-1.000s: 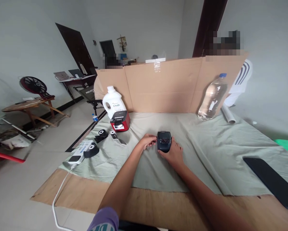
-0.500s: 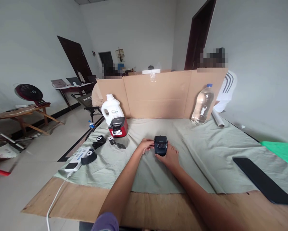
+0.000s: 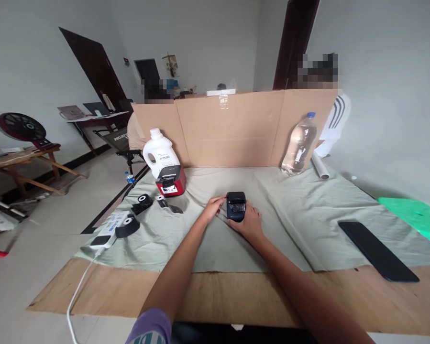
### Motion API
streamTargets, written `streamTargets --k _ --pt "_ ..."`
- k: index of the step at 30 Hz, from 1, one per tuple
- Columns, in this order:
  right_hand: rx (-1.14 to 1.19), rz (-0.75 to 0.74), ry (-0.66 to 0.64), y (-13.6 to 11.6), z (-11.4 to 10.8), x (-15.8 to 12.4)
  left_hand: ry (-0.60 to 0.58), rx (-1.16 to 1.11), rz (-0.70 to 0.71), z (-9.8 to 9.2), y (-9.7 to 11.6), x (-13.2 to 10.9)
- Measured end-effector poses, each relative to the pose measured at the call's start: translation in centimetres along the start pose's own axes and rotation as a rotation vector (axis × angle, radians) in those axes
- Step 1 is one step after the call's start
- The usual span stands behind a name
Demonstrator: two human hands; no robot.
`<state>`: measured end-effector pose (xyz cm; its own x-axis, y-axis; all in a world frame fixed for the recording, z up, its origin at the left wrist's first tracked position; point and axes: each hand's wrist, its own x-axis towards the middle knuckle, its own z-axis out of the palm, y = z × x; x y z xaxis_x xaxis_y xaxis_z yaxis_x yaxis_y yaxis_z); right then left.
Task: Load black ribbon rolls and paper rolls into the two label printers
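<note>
Now, small black printer [image 3: 236, 206]: on green cloth [image 3: 293, 224], mid-table, between both hands.
Left hand [image 3: 212, 209]: fingers drawn together, tips touching its 9 o'clock side; whether it grips cannot be told.
Right hand [image 3: 249, 223]: cupped and clamped on its 5 o'clock corner.
Red printer [image 3: 170, 180]: at 10 o'clock, apart.
Water bottle [image 3: 299, 145]: at 1 o'clock.

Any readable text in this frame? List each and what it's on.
"PROJE", on the chair back; the rest is hidden.
White jug label: too blurred to read.
Power strip label: too small to read.
Black device front: nothing legible.
Red printer: nothing legible.
</note>
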<state>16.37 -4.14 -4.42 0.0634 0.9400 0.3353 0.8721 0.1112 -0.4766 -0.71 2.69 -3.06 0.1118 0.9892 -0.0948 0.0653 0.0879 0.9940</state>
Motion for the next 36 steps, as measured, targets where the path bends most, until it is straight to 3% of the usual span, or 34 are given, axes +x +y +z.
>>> streamTargets --k 10,16,19,23,28,32,36 --pt "0.01 0.016 -0.04 -0.4 -0.7 0.0 0.057 0.274 0.045 1.3 2.0 1.4" --pt "0.027 0.015 -0.045 -0.3 -0.6 0.1 0.106 0.58 0.197 1.5 4.3 1.1" --pt "0.022 0.017 -0.04 -0.2 -0.5 0.1 0.051 0.756 0.224 2.3 6.0 1.3" --pt "0.012 0.007 -0.025 -0.2 -0.4 0.1 -0.072 0.966 0.12 4.2 7.6 2.8" --pt "0.006 0.005 -0.04 -0.3 -0.6 0.2 -0.108 1.1 0.069 6.0 8.8 4.2" --pt "0.013 -0.002 -0.036 -0.3 -0.7 0.3 -0.092 1.118 0.135 4.9 9.3 3.3" --pt "0.006 -0.041 -0.059 -0.3 -0.4 0.3 -0.024 1.095 0.2 2.9 8.0 1.0"
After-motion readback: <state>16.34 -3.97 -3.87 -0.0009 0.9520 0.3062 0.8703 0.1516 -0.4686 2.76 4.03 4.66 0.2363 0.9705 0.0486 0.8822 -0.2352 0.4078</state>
